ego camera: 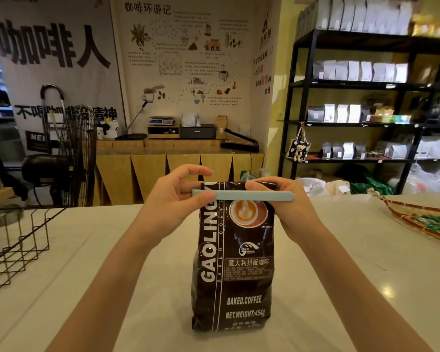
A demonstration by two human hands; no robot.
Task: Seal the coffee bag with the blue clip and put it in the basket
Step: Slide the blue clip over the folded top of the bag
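Coffee bag: glossy dark brown foil pouch, crinkled, white lettering, a latte-art cup printed near the top. It is standing upright on the pale, smooth, faintly reflective tabletop, in the middle between the two forearms.

Blue clip: long, slim, matte pale-blue plastic bar, pointed at its right end. It is lying level across the bag just below the bag's folded top, overhanging the bag on both sides.

Left hand: to the bag's left, thumb pressing the clip's left end from the front, fingers curled over above it, grasping clip and bag top.

Right hand: to the bag's right, fingers wrapping over the bag top and the clip's right end, pinching them together.

Basket: black wire, open grid, sitting well left of the bag at the tabletop's edge.

A woven tray is sitting well right of the bag.
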